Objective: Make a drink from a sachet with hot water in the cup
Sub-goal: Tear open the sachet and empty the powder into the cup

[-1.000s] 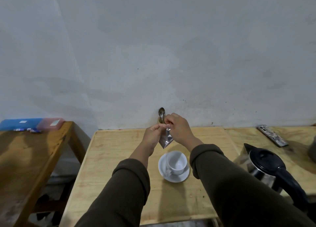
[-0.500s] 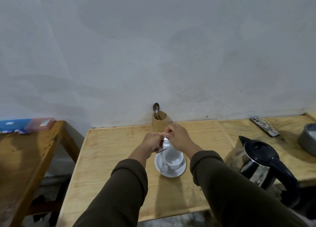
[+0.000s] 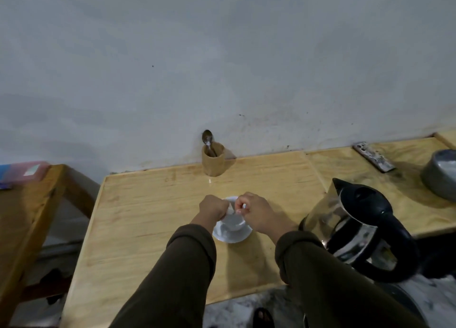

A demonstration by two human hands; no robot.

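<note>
A white cup (image 3: 232, 222) stands on a white saucer (image 3: 230, 235) in the middle of the wooden table (image 3: 148, 209). My left hand (image 3: 213, 209) and my right hand (image 3: 256, 213) are both closed just above the cup's rim. Between their fingers they pinch a small silvery sachet (image 3: 232, 208), mostly hidden by the fingers. A glass and black electric kettle (image 3: 355, 231) stands to the right of the cup, lid shut, handle toward me.
A wooden holder (image 3: 214, 161) with a metal spoon (image 3: 208, 140) stands against the wall behind the cup. A remote control (image 3: 373, 156) and a grey pot (image 3: 441, 174) lie at the far right. A lower side table (image 3: 27, 204) with plastic boxes stands left.
Both hands have lowered the sachet from in front of the spoon holder down to just over the cup. The camera has tilted down and moved nearer.
</note>
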